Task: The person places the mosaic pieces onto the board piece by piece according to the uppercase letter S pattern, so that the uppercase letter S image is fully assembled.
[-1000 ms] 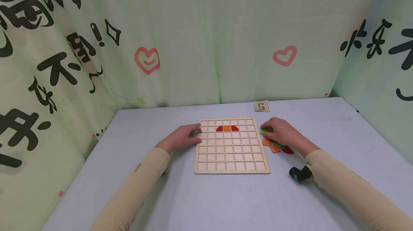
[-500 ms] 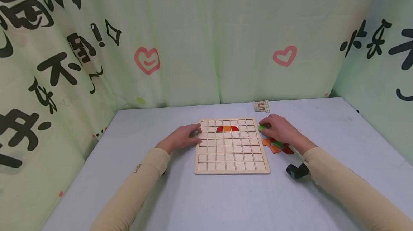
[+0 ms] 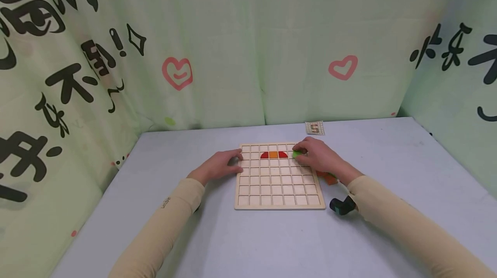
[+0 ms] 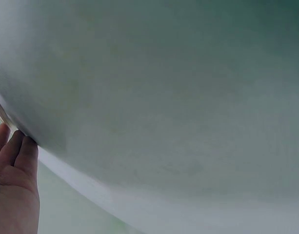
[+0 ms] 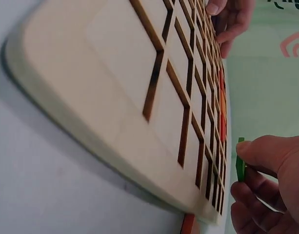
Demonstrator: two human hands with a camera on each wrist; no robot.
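Observation:
A pale wooden grid board lies flat on the table. In its second row sit two red rounded pieces with an orange square between them. My left hand rests at the board's left edge, fingertips and thumb touching the rim; in the left wrist view its fingers look fairly straight. With thumb and fingers my right hand pinches a green tile above the board's upper right part. The green tile is just right of the red piece.
Right of the board lie orange tiles, partly hidden by my right hand and wrist. A small patterned card is near the table's far edge. A black device is on my right wrist. Printed curtains surround the table.
My right hand has lifted the green tile from beside the loose pieces and carried it left, over the board. The left hand has stayed at the board's edge.

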